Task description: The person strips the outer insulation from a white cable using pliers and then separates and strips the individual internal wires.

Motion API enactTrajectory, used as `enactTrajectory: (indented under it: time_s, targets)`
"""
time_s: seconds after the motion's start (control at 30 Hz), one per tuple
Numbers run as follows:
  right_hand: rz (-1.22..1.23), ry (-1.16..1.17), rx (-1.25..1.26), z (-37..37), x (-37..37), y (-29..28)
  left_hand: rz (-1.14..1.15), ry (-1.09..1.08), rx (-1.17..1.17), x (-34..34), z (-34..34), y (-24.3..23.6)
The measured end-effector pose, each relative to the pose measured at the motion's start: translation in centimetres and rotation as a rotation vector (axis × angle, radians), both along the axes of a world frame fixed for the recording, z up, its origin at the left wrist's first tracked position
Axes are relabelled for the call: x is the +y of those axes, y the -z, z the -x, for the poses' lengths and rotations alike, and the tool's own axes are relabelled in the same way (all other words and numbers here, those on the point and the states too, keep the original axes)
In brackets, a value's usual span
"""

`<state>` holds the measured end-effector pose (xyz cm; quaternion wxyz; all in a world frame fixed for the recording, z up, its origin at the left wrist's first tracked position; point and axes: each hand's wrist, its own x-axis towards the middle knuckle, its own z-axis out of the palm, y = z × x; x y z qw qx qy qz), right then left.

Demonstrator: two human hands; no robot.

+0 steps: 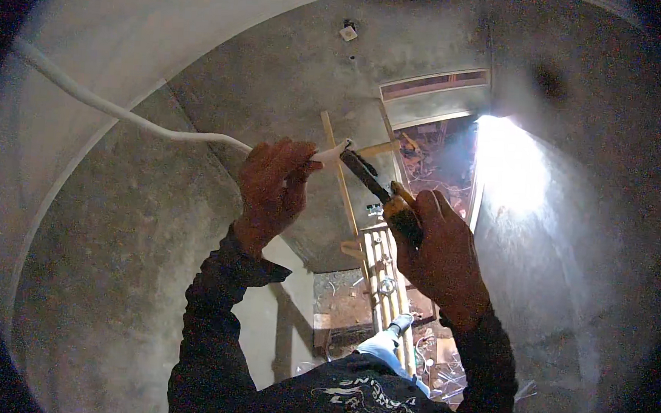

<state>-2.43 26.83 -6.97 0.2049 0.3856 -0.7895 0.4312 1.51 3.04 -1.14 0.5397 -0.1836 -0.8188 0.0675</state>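
My left hand (272, 191) is closed around a white flexible pipe (176, 134), close to its free end. The pipe curves away to the upper left, along the pale ceiling. My right hand (442, 255) is wrapped round the yellow handle of a dark, worn hand tool (366, 177); its exact kind is unclear. The tool slants up to the left, and its tip is at the pipe's end, seemingly touching it. Both hands are raised in front of me.
Below me is a narrow platform of wooden poles (375, 274), with a foot on it. Wooden bars (340, 173) cross beyond my hands. Rough grey walls (131, 247) surround me. Bright light comes through an opening on the right; debris (446, 365) lies on the floor far below.
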Motion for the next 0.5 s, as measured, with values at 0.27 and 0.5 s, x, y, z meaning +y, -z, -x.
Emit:
enactTrajectory:
  time_s: [0.27, 0.5]
  targets:
    - [-0.093, -0.215, 0.078, 0.9, -0.4, -0.7, 0.164, 0.078, 0.009, -2.6, 0.3, -0.5]
    - [0.436, -1.248, -1.141, -1.6, -4.3, 2.3, -0.148, 0.363, -0.036, -0.7, -0.1, -0.4]
